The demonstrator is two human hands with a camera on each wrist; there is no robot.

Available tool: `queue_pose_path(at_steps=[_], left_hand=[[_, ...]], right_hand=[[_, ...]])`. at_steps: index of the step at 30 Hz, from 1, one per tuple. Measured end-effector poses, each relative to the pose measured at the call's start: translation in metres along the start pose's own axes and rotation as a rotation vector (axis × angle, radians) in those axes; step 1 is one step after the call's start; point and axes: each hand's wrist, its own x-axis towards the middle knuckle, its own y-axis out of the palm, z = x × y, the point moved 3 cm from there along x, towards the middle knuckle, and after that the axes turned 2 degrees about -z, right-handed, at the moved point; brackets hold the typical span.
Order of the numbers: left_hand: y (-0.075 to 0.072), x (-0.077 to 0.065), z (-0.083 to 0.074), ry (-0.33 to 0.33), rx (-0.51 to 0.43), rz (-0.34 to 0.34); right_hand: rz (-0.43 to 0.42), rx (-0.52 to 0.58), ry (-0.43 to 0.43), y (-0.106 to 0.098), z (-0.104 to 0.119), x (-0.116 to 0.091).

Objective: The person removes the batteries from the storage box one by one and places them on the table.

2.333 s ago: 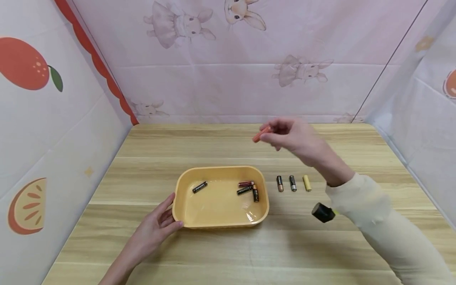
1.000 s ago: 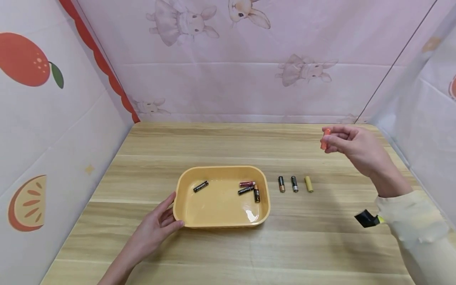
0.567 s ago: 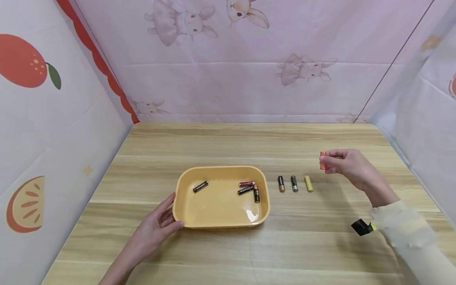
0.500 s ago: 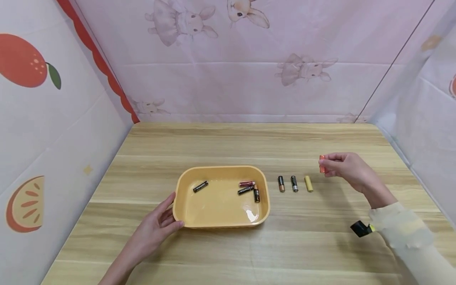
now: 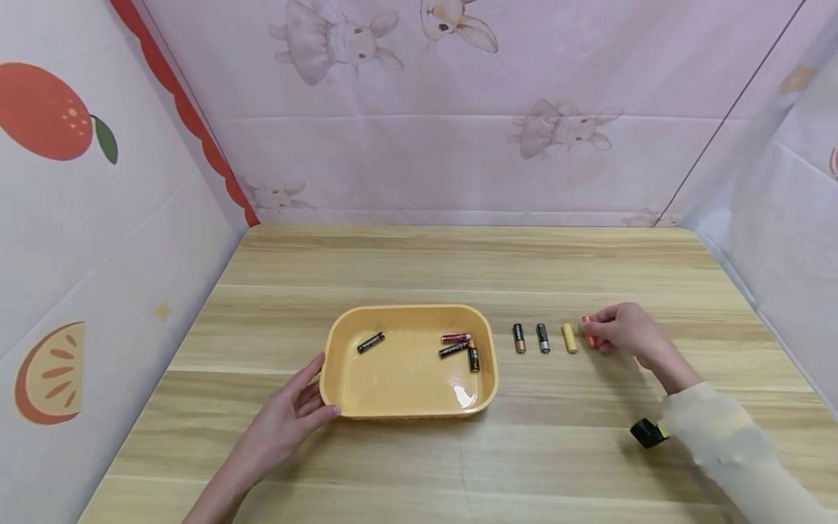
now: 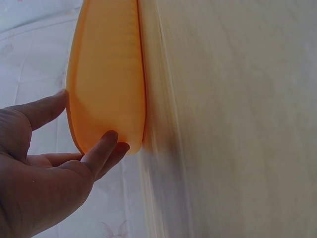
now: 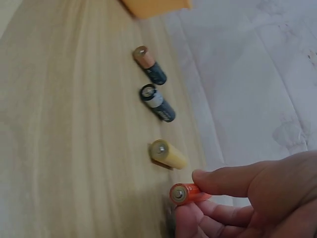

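My right hand (image 5: 630,336) pinches an orange-red battery (image 7: 187,194) between thumb and fingers, low over the table just right of a yellow battery (image 5: 569,338). A black battery with a silver end (image 5: 543,338) and a black one with a copper end (image 5: 519,338) lie left of that, in a spaced row. My left hand (image 5: 288,413) holds the near left corner of a yellow plastic tub (image 5: 399,386), thumb at the rim and fingers against the outer wall. Inside, one black battery (image 5: 371,343) lies at the left, and a small cluster including a dark red battery (image 5: 455,338) at the right.
The wood-grain table (image 5: 393,473) is bounded by a pink rabbit-print sheet (image 5: 419,167) behind and white fruit-print sheets at both sides. A black camera piece (image 5: 648,433) sticks out from the right sleeve, low over the table.
My right hand has carried the orange-red battery from above the tub's back right side over to the right, then down beside the yellow battery. The left hand and tub have stayed put.
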Motion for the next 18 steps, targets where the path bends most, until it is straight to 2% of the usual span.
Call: queue_pose_path(at_steps=[6, 18], left_hand=[[-0.0003, 0.0005, 0.0002, 0.004, -0.006, 0.008], [-0.0008, -0.0002, 0.0005, 0.022, -0.001, 0.012]], right_hand=[[-0.022, -0.136, -0.001, 0.0062, 0.0007, -0.0017], [-0.028, -0.146, 0.007, 0.0082, 0.0014, -0.0042]])
